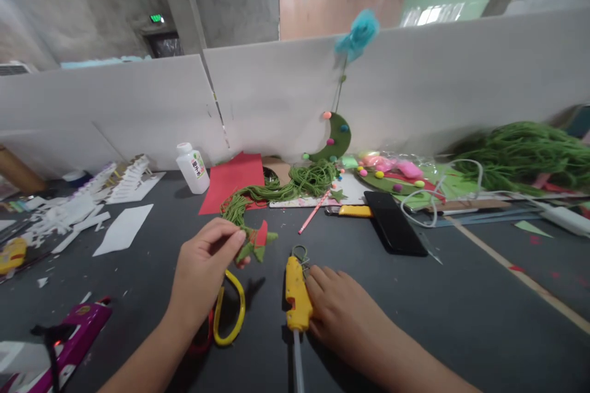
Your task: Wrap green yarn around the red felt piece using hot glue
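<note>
My left hand (207, 261) pinches a green felt star (246, 250) between thumb and fingers, above the table. A red felt piece (262, 234) lies against the star; how they are joined I cannot make out. My right hand (338, 301) is closed at the right side of a yellow hot glue gun (296, 291) on the table, with its handle hidden under the fingers. The gun's nozzle points away from me, and a clear glue stick (298, 362) juts from its near end. Under my left hand lie scissors with yellow and red handles (242, 307).
Behind the star are green cords (304, 181) and red felt (230, 178). A white bottle (192, 169) stands left of them. A black phone (396, 224) overlaps a yellow cutter (353, 211). A decorated green moon (338, 138) leans against the partition. White scraps (122, 230) lie at left.
</note>
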Tool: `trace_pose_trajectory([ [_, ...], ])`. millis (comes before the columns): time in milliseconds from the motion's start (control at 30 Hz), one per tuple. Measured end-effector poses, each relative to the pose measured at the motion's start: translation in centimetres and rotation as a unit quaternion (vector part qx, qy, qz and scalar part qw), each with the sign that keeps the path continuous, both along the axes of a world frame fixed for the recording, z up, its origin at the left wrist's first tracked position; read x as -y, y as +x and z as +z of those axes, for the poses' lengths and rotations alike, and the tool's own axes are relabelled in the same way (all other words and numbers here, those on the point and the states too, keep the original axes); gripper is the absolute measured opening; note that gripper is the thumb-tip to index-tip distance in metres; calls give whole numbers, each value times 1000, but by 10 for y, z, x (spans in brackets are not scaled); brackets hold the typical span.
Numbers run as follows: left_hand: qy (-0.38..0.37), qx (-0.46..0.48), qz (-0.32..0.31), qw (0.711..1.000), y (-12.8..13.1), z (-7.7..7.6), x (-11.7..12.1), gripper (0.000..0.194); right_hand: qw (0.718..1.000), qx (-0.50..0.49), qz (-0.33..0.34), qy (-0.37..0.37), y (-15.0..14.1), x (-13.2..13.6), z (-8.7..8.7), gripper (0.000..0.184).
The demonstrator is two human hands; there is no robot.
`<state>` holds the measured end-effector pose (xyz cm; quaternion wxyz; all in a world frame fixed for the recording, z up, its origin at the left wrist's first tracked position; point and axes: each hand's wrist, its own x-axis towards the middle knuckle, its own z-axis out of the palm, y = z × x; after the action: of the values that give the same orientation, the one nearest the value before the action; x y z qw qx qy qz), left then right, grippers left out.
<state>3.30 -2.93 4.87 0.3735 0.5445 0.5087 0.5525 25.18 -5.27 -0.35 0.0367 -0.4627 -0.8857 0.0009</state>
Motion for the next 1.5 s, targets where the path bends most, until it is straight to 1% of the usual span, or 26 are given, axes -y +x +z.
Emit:
trace_pose_trajectory([
  [33, -2, 8, -13, 1000, 5, 3, 2, 20, 1000, -10, 10, 2, 1, -1, 5, 21],
  [67, -3, 15, -26, 1000, 10, 6, 4, 20, 999, -31, 22, 4, 2, -2, 13, 27],
  [100, -1, 19, -37, 999, 15, 8, 6, 19, 998, -59, 35, 15, 3, -3, 25, 23],
  [133, 0, 23, -44, 999, 20, 10, 9, 19, 995, -88, 36, 31, 4, -4, 38, 11],
  [167, 1, 29, -51, 998, 24, 12, 11, 18, 989, -130, 35, 60, 4, -5, 52, 8],
  [233, 0, 40, -68, 997, 31, 14, 16, 18, 957, -239, 62, 153, 1, -8, 77, 13],
  [267, 4, 47, -78, 996, 33, 14, 18, 19, 940, -273, 89, 185, -2, -9, 86, 16],
  [333, 22, 48, -100, 994, 35, 11, 22, 20, 917, -293, 149, 224, -8, -11, 95, 19],
  [433, 55, -1, -107, 993, 33, 4, 26, 21, 908, -269, 195, 256, -15, -13, 93, 18],
  [533, 74, -72, -80, 991, 28, -2, 27, 20, 910, -236, 204, 272, -15, -14, 85, 17],
  [667, 88, -112, -51, 988, 25, -4, 22, 20, 917, -204, 207, 272, -14, -20, 77, 19],
  [700, 87, -112, -46, 989, 26, -4, 21, 20, 919, -201, 206, 270, -14, -22, 76, 19],
  [833, 73, -61, -19, 995, 30, -7, 21, 21, 924, -199, 197, 261, -16, -27, 70, 19],
  [1033, 60, -70, -31, 995, 33, -7, 22, 21, 928, -193, 205, 242, -16, -29, 65, 19],
  [1167, 73, -68, -25, 995, 34, -6, 22, 21, 925, -227, 191, 238, -20, -28, 67, 23],
  [1300, 103, -94, -26, 990, 31, -6, 24, 20, 927, -270, 160, 205, -24, -27, 68, 23],
  [1400, 116, -115, -38, 986, 28, -6, 26, 19, 927, -291, 149, 184, -24, -27, 67, 20],
  [1500, 115, -100, -28, 988, 29, -6, 27, 19, 927, -310, 142, 158, -24, -28, 67, 18],
])
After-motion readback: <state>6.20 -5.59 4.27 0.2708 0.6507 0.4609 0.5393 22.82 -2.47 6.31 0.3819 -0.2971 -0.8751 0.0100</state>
